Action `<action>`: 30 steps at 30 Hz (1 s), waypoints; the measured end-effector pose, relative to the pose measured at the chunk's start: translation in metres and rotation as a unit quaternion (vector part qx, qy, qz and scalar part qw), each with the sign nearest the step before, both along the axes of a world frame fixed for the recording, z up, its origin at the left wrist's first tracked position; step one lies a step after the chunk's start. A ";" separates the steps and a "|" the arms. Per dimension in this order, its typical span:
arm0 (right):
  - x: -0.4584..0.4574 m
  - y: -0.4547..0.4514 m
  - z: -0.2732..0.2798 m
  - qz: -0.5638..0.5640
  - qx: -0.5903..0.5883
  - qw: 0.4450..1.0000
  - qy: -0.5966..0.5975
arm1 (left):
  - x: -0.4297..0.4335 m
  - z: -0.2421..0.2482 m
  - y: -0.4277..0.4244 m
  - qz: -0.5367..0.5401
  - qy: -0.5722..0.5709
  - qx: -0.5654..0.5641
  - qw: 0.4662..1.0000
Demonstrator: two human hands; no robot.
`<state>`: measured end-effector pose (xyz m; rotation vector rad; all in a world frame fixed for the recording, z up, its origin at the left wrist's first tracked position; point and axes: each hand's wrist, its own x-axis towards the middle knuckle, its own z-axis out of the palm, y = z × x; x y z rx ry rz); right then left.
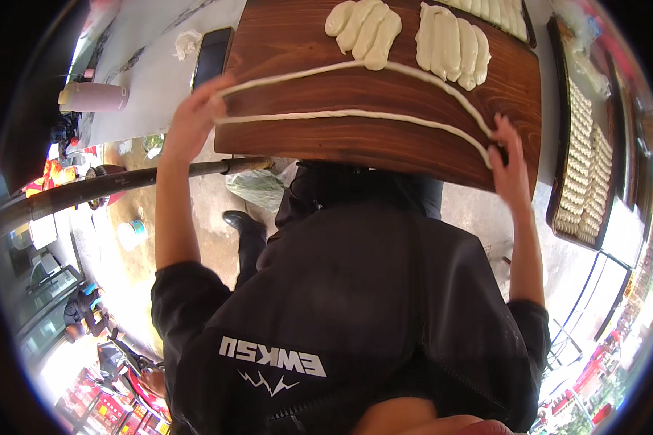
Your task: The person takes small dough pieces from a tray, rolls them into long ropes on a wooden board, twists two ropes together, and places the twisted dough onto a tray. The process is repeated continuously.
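Note:
Two long, thin dough strands lie bowed across a brown wooden board. The far strand [294,75] touches the low end of a dough piece at its middle. The near strand [326,115] looks lightly twisted along its left part. My left hand [193,122] is at the left ends of both strands, its fingers blurred and closed on them. At the right ends is my right hand [511,163], fingertips on the far strand and thumb side on the near one. Behind the strands rest two batches of soft dough pieces, one left [364,30] and one right [451,46].
The wooden board [305,141] lies on a marbled table [141,32]. A phone [213,54], crumpled tissue [187,44] and pink bottle [95,97] are left. A tray of twisted dough [582,168] stands right. A dark pole [114,182] juts in below my left hand.

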<state>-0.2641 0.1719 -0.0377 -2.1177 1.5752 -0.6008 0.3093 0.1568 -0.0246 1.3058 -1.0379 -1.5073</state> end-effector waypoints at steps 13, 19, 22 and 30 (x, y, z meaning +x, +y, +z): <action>0.026 0.003 0.007 0.030 -0.096 0.991 0.087 | 0.064 -0.019 -0.024 0.266 0.236 -0.103 0.929; 0.003 0.014 -0.020 0.001 -0.092 0.972 0.216 | 0.062 -0.018 -0.032 0.153 0.122 -0.141 0.970; 0.002 0.020 -0.026 0.008 -0.111 0.968 0.224 | 0.037 -0.012 -0.018 0.067 -0.471 -0.182 0.860; 0.009 -0.006 0.010 -0.212 0.044 0.976 -0.013 | 0.027 0.014 0.002 0.183 -0.051 -0.095 0.977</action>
